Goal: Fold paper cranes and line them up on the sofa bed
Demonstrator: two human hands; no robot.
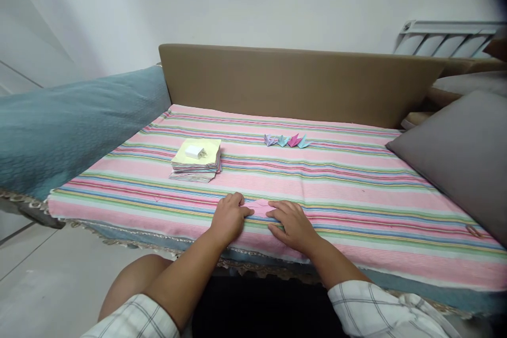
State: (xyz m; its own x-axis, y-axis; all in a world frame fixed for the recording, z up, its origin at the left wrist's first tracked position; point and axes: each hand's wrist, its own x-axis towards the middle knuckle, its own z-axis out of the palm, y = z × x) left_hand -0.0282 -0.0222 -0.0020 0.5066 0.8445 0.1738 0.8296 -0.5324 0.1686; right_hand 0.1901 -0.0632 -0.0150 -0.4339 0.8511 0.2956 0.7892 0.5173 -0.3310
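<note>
A small folded pink paper (259, 206) lies flat on the striped cloth (336, 190), between my two hands. My left hand (231, 216) holds its left end, thumb and fingertips on the paper. On the right end rest the fingertips of my right hand (292, 223), its fingers slightly apart and pressing down. Parts of the paper are hidden under my fingers. Beyond my hands stands a row of several folded paper cranes (293, 140) in purple, blue and magenta.
At the left, a stack of square papers (198, 169) carries a white plug adapter (195, 151). A grey cushion (455, 153) lies at the right. The brown sofa back (293, 84) rises behind the cloth, and a blue-covered armrest (87, 116) is at the left.
</note>
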